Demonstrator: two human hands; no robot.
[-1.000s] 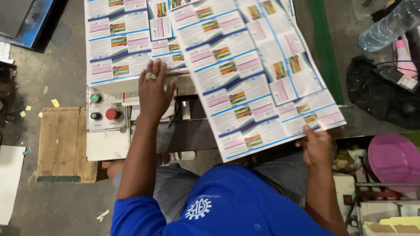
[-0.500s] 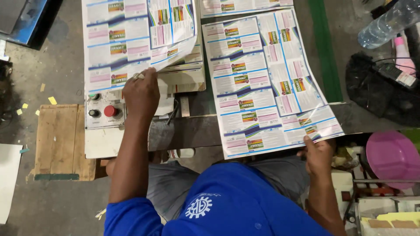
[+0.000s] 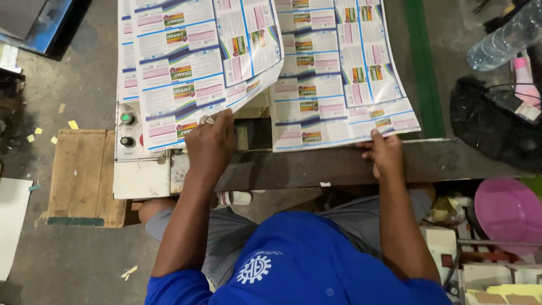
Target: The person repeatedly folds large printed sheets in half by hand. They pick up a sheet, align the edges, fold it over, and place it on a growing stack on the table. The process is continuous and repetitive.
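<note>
Looking down from above, we see two large glossy printed sheets of white paper, each covered with rows of rectangular labels edged in blue and banded pink, green and yellow. One label sheet fills the upper left of the frame, its lower right corner curling up off the surface; the second label sheet lies flat in the upper middle, its lower edge reaching the dark worn metal surface that runs across the centre.

Our left hand is stretched forward, back upward, a ring on one finger, its grip closed on the lower edge of the left sheet. Our right hand rests at the bottom edge of the right sheet, fingers curled and pinching that edge against the surface.

Just left of the left hand sits a pale control box with a green button and a black knob, partly under the sheet. A wooden platform lies at the left on the concrete floor. At the right edge we find a clear plastic bottle, a black bag and a pink plastic basin. Bare surface stays open right of the right hand.
</note>
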